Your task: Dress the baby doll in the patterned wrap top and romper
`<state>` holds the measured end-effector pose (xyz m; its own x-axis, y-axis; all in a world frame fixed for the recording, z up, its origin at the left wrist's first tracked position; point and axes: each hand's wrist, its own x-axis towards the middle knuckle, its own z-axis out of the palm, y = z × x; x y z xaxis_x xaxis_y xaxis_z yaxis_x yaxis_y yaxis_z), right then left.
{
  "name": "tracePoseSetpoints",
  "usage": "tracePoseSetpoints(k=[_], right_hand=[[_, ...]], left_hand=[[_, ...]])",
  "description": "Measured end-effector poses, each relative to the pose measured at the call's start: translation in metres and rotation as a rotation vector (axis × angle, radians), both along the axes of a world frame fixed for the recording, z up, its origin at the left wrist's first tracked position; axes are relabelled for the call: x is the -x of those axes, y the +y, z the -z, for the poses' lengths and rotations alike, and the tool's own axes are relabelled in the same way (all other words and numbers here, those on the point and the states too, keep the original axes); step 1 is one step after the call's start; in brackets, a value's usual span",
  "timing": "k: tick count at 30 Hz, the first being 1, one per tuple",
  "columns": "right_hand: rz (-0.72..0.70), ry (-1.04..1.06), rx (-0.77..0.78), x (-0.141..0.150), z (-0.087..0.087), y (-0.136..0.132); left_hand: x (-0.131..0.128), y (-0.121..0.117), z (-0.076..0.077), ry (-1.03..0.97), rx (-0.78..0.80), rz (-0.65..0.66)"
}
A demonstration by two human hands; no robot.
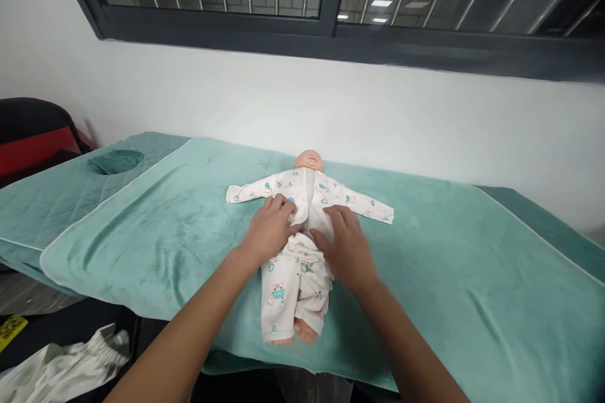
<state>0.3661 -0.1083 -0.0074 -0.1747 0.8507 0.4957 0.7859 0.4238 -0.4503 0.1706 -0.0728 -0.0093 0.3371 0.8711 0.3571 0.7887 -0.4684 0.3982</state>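
A baby doll (309, 160) lies on its back on the green bed cover, its head toward the wall and its bare feet toward me. It wears a white printed top (359, 201) with both sleeves spread wide, the front parted down the middle. White printed trousers (280, 296) cover its legs, bunched at the waist. My left hand (270, 227) rests at the lower left edge of the top, fingers curled on the fabric. My right hand (347, 249) lies over the right side of the top near the waist, fingers bent. Whether either pinches cloth is hard to see.
The green cover (449, 264) spreads over a padded bed (28, 201) with a face hole at the left. A white wall and barred window stand behind. A black and red chair (38, 138) is at far left; crumpled pale cloth (70, 365) lies at lower left.
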Motion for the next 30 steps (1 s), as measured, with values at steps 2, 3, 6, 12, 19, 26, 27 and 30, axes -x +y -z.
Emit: tracePoseSetpoints(k=[2, 3, 6, 12, 19, 26, 27, 30], right_hand=[[0.103, -0.100, 0.038, 0.001, 0.006, 0.008], [0.121, -0.122, 0.074, 0.002, 0.008, 0.013], [0.138, -0.046, 0.154, -0.002, 0.005, 0.027], [0.482, 0.469, 0.037, -0.082, 0.011, 0.034], [0.462, 0.228, -0.048, -0.111, 0.045, 0.005], [-0.338, 0.215, 0.330, -0.029, 0.013, 0.001], [-0.389, 0.191, 0.347, -0.028, 0.009, 0.000], [-0.484, 0.137, 0.420, -0.031, 0.002, -0.005]], left_hand=[[-0.007, 0.000, -0.001, -0.050, -0.031, -0.054], [-0.009, 0.001, -0.002, -0.120, -0.019, -0.092], [-0.002, 0.005, -0.005, -0.490, 0.078, -0.280], [0.067, 0.012, 0.016, -0.880, 0.223, -0.591], [0.077, -0.012, 0.036, -0.701, 0.096, -0.554], [0.044, -0.023, 0.015, -0.556, 0.404, 0.061], [0.045, -0.025, 0.013, -0.500, 0.384, 0.085], [0.047, -0.031, 0.012, -0.370, 0.312, 0.126]])
